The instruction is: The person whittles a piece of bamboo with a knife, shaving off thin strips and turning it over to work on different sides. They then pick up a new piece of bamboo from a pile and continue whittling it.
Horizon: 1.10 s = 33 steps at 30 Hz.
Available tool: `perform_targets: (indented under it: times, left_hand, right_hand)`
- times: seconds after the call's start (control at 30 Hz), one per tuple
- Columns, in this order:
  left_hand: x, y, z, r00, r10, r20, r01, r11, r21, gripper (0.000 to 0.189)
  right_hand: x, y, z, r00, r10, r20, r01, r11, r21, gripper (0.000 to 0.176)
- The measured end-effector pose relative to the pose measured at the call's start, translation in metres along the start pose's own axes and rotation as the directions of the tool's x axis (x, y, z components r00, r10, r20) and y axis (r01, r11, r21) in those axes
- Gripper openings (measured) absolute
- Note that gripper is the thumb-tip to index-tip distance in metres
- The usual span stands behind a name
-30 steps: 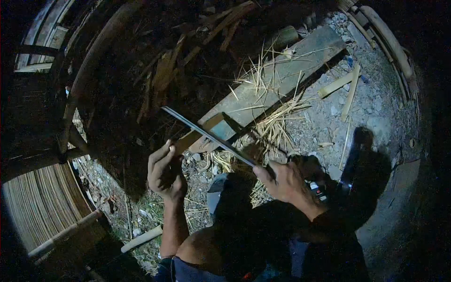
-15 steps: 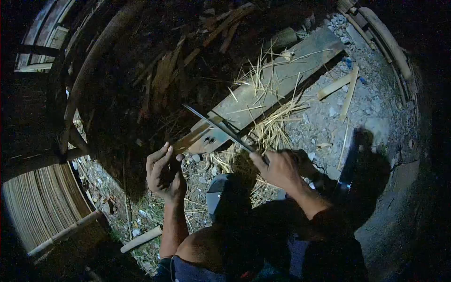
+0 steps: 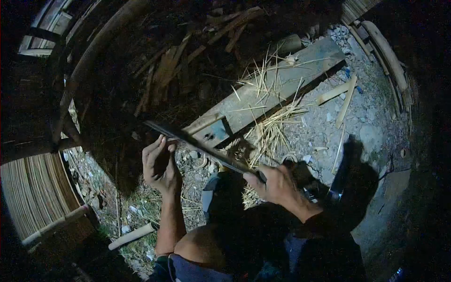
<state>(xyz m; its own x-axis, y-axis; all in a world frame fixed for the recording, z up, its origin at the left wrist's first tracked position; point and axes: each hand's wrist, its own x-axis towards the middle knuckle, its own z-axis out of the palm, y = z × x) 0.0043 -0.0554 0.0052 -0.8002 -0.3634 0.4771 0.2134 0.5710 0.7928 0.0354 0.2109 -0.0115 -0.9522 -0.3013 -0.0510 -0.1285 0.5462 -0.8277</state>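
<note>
My right hand [image 3: 275, 183] is wrapped around the handle of a long-bladed machete [image 3: 202, 146]. Its blade slants up and left, passing over the end of a bamboo strip [image 3: 204, 123]. The strip's far end rests over the near end of a wooden plank [image 3: 249, 109]. At the strip's near end, fingers and thumb of my left hand [image 3: 161, 164] pinch together, close by the blade's tip half; the blade partly hides the grip. My bare knee [image 3: 199, 244] shows below.
Thin shavings [image 3: 272, 131] lie on and beside the plank. Split bamboo pieces [image 3: 345, 96] rest on the stony ground to the right. A short bamboo pole [image 3: 133, 236] lies at lower left, near a bundle of slats [image 3: 40, 192]. Dark wood debris [image 3: 174, 70] fills the back left.
The machete has swung left and lower, its blade now crossing the strip nearer my left hand. My right hand has moved slightly left and down, and my left hand has risen a little.
</note>
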Motion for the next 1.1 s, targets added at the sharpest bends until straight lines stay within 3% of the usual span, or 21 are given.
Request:
perform_targets:
  times: [0.07,0.1,0.13,0.2,0.23,0.33,0.37,0.47,0.5,0.6,0.7,0.73,0.77,0.8,0.83,0.9,0.93,1.0,1.03,1.07,1.1]
  left_hand:
    - [-0.001,-0.001,-0.002,1.0,0.005,0.006,-0.006,0.999,0.049,0.017]
    - [-0.002,-0.003,-0.003,0.999,0.023,0.036,-0.022,1.0,-0.018,0.018]
    - [-0.003,-0.005,-0.004,0.997,0.042,0.066,-0.037,0.996,-0.082,0.019]
    - [0.0,0.005,-0.002,0.994,0.061,0.09,-0.06,0.998,-0.009,0.021]
    - [0.001,0.004,-0.001,0.997,0.043,0.065,-0.042,0.999,-0.017,0.021]
    - [0.002,0.004,0.0,1.0,0.01,0.023,-0.009,1.0,-0.01,0.022]
    - [0.003,0.005,-0.001,0.999,0.033,0.041,-0.034,0.999,0.017,0.022]
    - [0.003,0.007,-0.005,0.997,0.028,0.074,-0.034,0.996,0.083,0.021]
    - [0.003,0.008,-0.004,0.998,0.009,0.055,-0.012,0.999,0.045,0.019]
    - [0.01,0.007,-0.004,1.0,0.003,-0.014,-0.003,1.0,0.0,0.018]
    - [0.026,0.013,-0.023,0.985,-0.165,-0.055,0.167,0.985,0.037,0.021]
    - [0.034,0.01,-0.029,0.973,-0.204,-0.105,0.201,0.979,-0.038,0.02]
    - [0.044,0.007,-0.033,0.952,-0.272,-0.14,0.259,0.96,-0.107,0.02]
    - [0.054,0.003,-0.031,0.925,-0.34,-0.171,0.31,0.933,-0.181,0.019]
    - [0.065,-0.002,-0.026,0.881,-0.437,-0.18,0.365,0.871,-0.328,0.019]
    - [0.097,-0.006,-0.007,0.897,-0.418,-0.145,0.341,0.862,-0.376,0.024]
    - [0.115,-0.008,0.007,0.89,-0.442,-0.11,0.354,0.824,-0.443,0.028]
    - [0.145,-0.025,0.045,0.979,-0.144,-0.147,0.111,0.97,-0.215,0.038]
    - [0.149,-0.054,0.065,0.953,-0.291,0.084,0.302,0.929,-0.215,0.039]
    - [0.149,-0.083,0.084,0.855,-0.414,0.313,0.48,0.861,-0.17,0.042]
    - [0.15,-0.094,0.092,0.716,-0.521,0.465,0.514,0.844,0.154,0.042]
  right_hand:
    - [0.012,0.015,0.004,0.973,0.228,0.038,-0.22,0.963,-0.155,0.05]
    - [0.021,0.02,0.004,0.917,0.395,0.051,-0.384,0.911,-0.149,0.051]
    - [0.019,0.018,0.005,0.92,0.389,0.049,-0.378,0.913,-0.151,0.051]
    - [0.008,0.009,0.006,0.96,0.28,0.022,-0.274,0.95,-0.15,0.05]
    - [0.003,0.004,0.002,0.956,0.281,0.089,-0.271,0.956,-0.113,0.051]
    - [0.004,0.037,0.013,0.951,0.308,0.02,-0.3,0.936,-0.186,0.051]
    - [0.012,0.041,0.01,0.882,0.469,0.037,-0.452,0.867,-0.21,0.051]
    - [0.008,0.023,0.002,0.941,0.337,0.006,-0.329,0.922,-0.202,0.051]
    - [0.0,0.03,0.006,0.926,0.371,0.067,-0.344,0.905,-0.25,0.047]
    - [0.001,0.048,0.008,0.893,0.449,0.023,-0.438,0.879,-0.188,0.048]
    - [0.001,0.06,0.003,0.906,0.417,0.071,-0.395,0.894,-0.213,0.051]
    - [-0.004,0.067,0.007,0.924,0.375,0.073,-0.356,0.914,-0.197,0.052]
    - [-0.002,0.07,0.008,0.843,0.519,0.144,-0.441,0.819,-0.367,0.052]
    - [0.001,0.056,0.008,0.858,0.506,0.082,-0.433,0.801,-0.412,0.056]
    - [0.005,0.042,0.001,0.858,0.498,0.128,-0.415,0.817,-0.402,0.056]
    - [0.008,0.038,0.001,0.871,0.461,0.171,-0.364,0.838,-0.408,0.055]
    - [0.002,0.053,0.008,0.832,0.524,0.182,-0.441,0.824,-0.355,0.054]
    - [0.004,0.055,0.005,0.804,0.565,0.186,-0.494,0.808,-0.32,0.053]
    - [0.006,0.047,0.0,0.834,0.527,0.163,-0.432,0.808,-0.4,0.052]
    - [0.011,0.038,-0.006,0.861,0.488,0.146,-0.371,0.797,-0.477,0.052]
    - [0.019,0.03,-0.014,0.827,0.53,0.19,-0.375,0.77,-0.515,0.052]
